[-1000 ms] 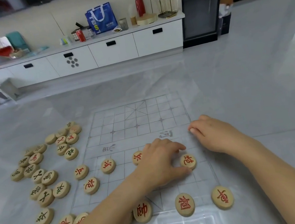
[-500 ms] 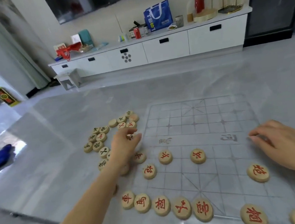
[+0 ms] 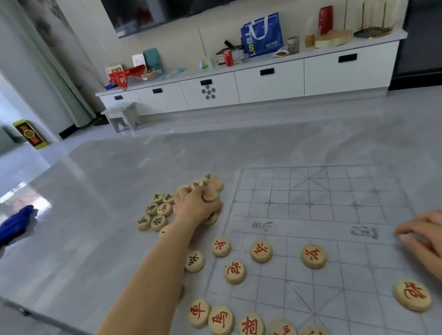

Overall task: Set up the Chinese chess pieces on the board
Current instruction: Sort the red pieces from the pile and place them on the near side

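The translucent board point(image 3: 315, 197) lies flat on the grey table. Red pieces stand along its near edge point(image 3: 251, 329), two cannons point(image 3: 234, 271) point(image 3: 412, 295) sit further in, and three soldiers point(image 3: 260, 251) line the row before the river. A loose pile of wooden pieces point(image 3: 158, 211) lies off the board's far left corner. My left hand point(image 3: 195, 205) is down on that pile, fingers curled around one piece point(image 3: 210, 196). My right hand point(image 3: 440, 240) rests on the board's right edge, fingers together, holding nothing. One black piece point(image 3: 194, 260) sits just left of the board.
A blue cloth point(image 3: 5, 232) lies at the table's left edge. The table's near-left edge point(image 3: 52, 324) runs diagonally below my forearm. Beyond the table stand a white cabinet point(image 3: 259, 84) and a small stool point(image 3: 122, 118).
My left hand has gone from the board's middle out to the pile at the left and closed on a piece. The view has swung left. My right hand has stayed at the board's right edge.
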A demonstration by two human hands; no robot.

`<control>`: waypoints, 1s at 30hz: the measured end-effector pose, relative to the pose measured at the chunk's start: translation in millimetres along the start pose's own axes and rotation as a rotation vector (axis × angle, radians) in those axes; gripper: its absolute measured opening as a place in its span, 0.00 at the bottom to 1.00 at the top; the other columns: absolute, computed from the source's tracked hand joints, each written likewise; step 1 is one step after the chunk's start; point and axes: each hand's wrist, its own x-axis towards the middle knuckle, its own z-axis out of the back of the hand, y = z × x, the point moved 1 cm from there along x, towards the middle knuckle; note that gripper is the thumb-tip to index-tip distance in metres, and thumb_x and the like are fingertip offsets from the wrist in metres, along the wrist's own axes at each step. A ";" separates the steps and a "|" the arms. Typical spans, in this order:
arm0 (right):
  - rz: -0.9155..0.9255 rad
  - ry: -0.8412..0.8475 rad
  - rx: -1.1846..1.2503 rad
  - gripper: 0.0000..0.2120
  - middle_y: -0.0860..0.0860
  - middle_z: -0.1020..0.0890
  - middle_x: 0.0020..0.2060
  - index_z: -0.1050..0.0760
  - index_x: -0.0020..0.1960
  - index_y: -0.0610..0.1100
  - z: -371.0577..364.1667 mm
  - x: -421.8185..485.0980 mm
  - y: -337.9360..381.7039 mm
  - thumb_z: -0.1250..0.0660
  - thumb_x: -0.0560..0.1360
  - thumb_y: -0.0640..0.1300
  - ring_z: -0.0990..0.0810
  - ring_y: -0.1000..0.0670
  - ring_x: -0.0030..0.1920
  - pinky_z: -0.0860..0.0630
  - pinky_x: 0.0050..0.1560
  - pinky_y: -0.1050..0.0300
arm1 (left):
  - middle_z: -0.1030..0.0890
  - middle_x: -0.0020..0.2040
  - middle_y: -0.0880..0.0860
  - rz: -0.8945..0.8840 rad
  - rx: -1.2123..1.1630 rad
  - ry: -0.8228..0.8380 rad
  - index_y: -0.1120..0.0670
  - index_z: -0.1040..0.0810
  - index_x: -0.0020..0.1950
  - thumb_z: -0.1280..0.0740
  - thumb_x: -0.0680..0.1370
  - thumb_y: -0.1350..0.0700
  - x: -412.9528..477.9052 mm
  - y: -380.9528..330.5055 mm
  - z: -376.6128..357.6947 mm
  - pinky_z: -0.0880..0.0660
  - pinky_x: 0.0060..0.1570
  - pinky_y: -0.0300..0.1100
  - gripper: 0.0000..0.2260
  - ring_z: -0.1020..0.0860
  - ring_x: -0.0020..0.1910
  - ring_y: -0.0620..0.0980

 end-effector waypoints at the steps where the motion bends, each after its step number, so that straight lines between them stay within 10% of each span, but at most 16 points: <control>1: -0.003 -0.014 0.012 0.24 0.58 0.30 0.48 0.27 0.48 0.61 1.4 0.3 4.6 0.57 0.70 0.69 0.25 0.57 0.40 0.22 0.41 0.51 | 0.34 0.67 0.56 0.014 0.006 0.002 0.44 0.30 0.67 0.31 0.69 0.40 2.1 -1.5 0.3 0.37 0.65 0.55 0.28 0.38 0.67 0.60; 6: 0.010 -0.059 -0.006 0.13 0.57 0.29 0.49 0.21 0.53 0.52 5.2 2.4 15.4 0.41 0.75 0.53 0.25 0.56 0.40 0.24 0.42 0.54 | 0.32 0.66 0.56 0.028 -0.021 -0.051 0.47 0.26 0.64 0.32 0.70 0.44 2.9 -5.9 0.6 0.34 0.63 0.55 0.23 0.37 0.65 0.59; 23: 0.021 -0.023 -0.038 0.14 0.56 0.29 0.56 0.27 0.60 0.52 12.7 -3.6 21.4 0.44 0.79 0.54 0.25 0.53 0.51 0.31 0.43 0.59 | 0.22 0.53 0.42 -0.479 -0.249 0.070 0.44 0.24 0.55 0.28 0.70 0.46 -98.2 -98.3 -24.8 0.29 0.59 0.47 0.15 0.26 0.56 0.43; 30: 0.018 -0.029 0.563 0.06 0.58 0.18 0.40 0.20 0.47 0.52 20.5 -5.0 34.1 0.31 0.73 0.52 0.21 0.61 0.41 0.28 0.42 0.67 | 0.23 0.46 0.37 -0.697 -0.252 0.162 0.41 0.23 0.52 0.27 0.68 0.43 -162.9 -152.0 -47.0 0.32 0.60 0.47 0.15 0.28 0.50 0.34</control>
